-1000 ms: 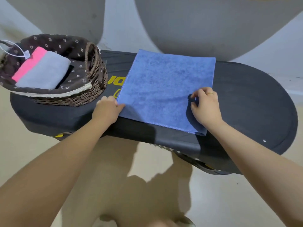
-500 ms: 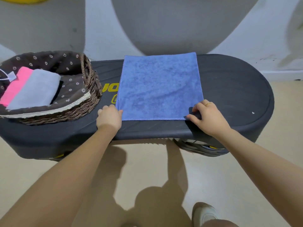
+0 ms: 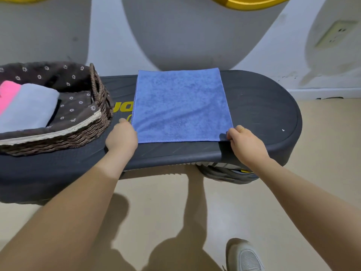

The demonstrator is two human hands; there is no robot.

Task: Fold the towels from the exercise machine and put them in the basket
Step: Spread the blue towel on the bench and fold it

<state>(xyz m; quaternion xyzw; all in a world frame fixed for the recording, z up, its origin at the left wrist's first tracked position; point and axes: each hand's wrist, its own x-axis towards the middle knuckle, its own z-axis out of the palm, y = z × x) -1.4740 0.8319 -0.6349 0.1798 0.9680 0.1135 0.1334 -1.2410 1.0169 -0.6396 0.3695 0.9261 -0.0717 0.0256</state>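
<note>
A blue towel [image 3: 180,106] lies flat and square on the dark platform of the exercise machine [image 3: 259,112]. My left hand [image 3: 122,136] pinches the towel's near left corner. My right hand [image 3: 245,142], with a ring on one finger, pinches its near right corner. A wicker basket [image 3: 84,132] with a brown flowered lining stands on the platform's left end. Inside it lie a folded grey towel [image 3: 29,108] and a folded pink towel [image 3: 7,94] side by side.
Behind the platform rise the machine's grey body [image 3: 185,32] and a yellow part [image 3: 248,2]. A wall socket [image 3: 335,34] sits at the upper right. My white shoe [image 3: 245,255] stands on the beige floor below.
The towel has been drawn straight and squared on the platform, its near edge now lying on top rather than hanging over. Both hands shifted to the near corners. The view moved left and back.
</note>
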